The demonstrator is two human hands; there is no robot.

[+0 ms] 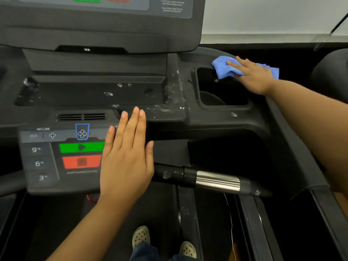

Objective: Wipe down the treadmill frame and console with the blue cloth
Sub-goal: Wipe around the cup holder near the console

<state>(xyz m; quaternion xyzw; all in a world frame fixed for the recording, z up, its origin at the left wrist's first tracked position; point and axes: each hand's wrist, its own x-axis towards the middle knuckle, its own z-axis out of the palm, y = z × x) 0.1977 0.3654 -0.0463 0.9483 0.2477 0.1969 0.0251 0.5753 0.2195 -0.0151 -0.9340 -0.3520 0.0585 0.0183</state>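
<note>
The blue cloth lies bunched on the far right rim of the treadmill console, at the back edge of a cup holder recess. My right hand presses flat on the cloth with straight fingers. My left hand is flat with straight fingers over the right part of the control panel, covering its speed side, and holds nothing. Whitish smears and droplets mark the console tray and the ridge beside the cup holder.
A black handlebar with a chrome sensor sleeve runs below the console. The display housing rises at the top. Green start and red stop buttons sit beside my left hand. My feet in perforated clogs stand on the belt.
</note>
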